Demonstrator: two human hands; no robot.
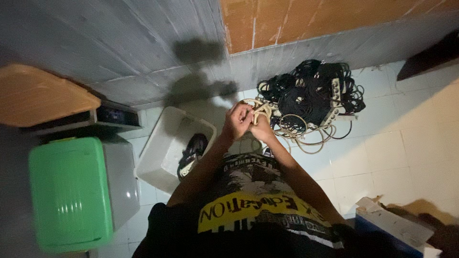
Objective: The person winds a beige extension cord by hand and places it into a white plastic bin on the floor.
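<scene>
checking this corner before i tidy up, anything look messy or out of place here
Yes. A tangled heap of black cables and power strips sprawls on the floor tiles by the wall, with beige cord looping loose from it. Both hands, left hand and right hand, grip a beige cord bundle.

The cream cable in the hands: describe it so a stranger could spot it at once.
Find the big heap of black cables on the tiled floor by the wall. At its left edge, both hands, left hand and right hand, grip a cream cable. It is pale where the heap is black.
</scene>
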